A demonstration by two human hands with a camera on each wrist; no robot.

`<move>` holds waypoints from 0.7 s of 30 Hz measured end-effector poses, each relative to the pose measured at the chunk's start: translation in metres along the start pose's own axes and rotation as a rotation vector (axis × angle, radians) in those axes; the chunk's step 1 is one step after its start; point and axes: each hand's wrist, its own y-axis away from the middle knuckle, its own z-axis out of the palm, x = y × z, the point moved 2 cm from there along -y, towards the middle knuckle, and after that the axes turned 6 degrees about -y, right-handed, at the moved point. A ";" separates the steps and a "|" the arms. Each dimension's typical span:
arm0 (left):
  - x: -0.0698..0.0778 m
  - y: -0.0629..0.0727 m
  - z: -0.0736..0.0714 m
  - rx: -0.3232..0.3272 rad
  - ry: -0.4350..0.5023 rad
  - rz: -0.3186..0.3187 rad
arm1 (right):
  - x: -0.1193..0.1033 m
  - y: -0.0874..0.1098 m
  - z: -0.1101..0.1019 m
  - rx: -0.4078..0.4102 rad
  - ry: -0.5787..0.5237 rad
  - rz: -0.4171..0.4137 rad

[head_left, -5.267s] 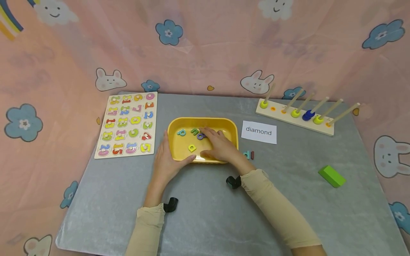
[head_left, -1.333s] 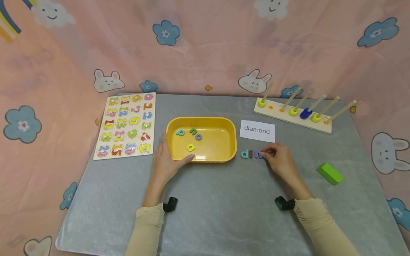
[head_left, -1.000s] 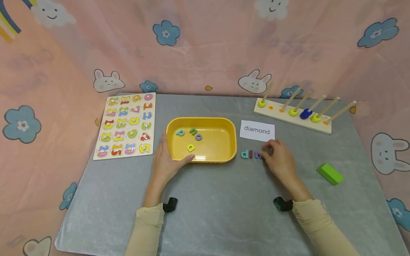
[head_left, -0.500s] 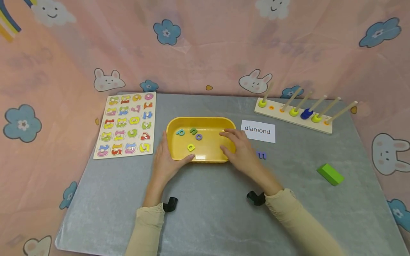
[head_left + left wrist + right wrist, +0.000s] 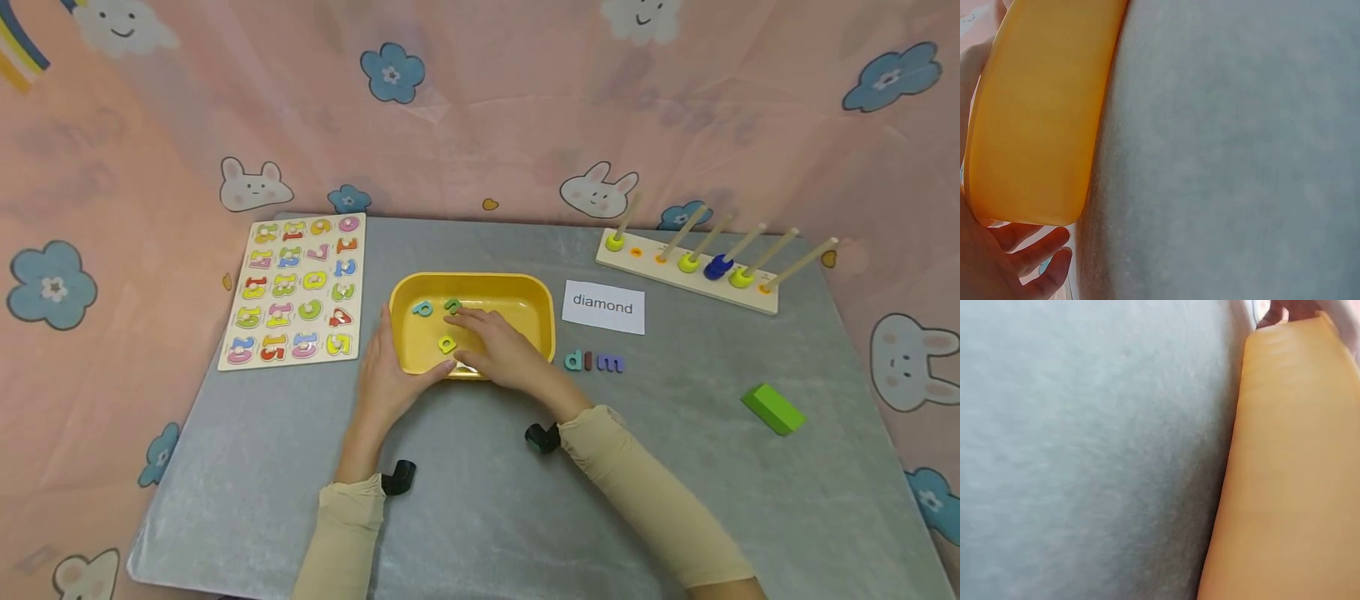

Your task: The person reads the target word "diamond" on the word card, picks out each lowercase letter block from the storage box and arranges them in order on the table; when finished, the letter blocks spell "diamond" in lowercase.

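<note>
My left hand (image 5: pixel 390 372) holds the near left corner of a yellow tray (image 5: pixel 531 310), thumb over the front rim and fingers along the side. In the left wrist view, its fingers (image 5: pixel 1041 253) curl beside the tray's end. Inside the tray lie a teal letter (image 5: pixel 422 308), a green letter n (image 5: pixel 452 306) and a yellow letter (image 5: pixel 447 344). My right hand (image 5: pixel 510 350) reaches over the tray with thumb and fingers apart; the purple letter o is hidden beneath it. Right of the tray stand a teal d (image 5: pixel 573 361), a dark red i (image 5: pixel 588 361) and a purple m (image 5: pixel 611 363) in a row.
Above the row lies a white card (image 5: pixel 603 307) reading "diamond". A wooden number puzzle board (image 5: pixel 300 292) is at the left. A peg board (image 5: pixel 686 271) with yellow and blue rings stands at the back right. A green block (image 5: pixel 774 409) lies at the right.
The right hand has let go of the purple m beside the d and i, then moved left into the tray over the purple o. The left hand stays on the tray.
</note>
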 end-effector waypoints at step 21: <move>0.000 0.000 0.000 0.016 -0.006 0.017 | 0.014 -0.030 0.007 0.020 0.034 0.026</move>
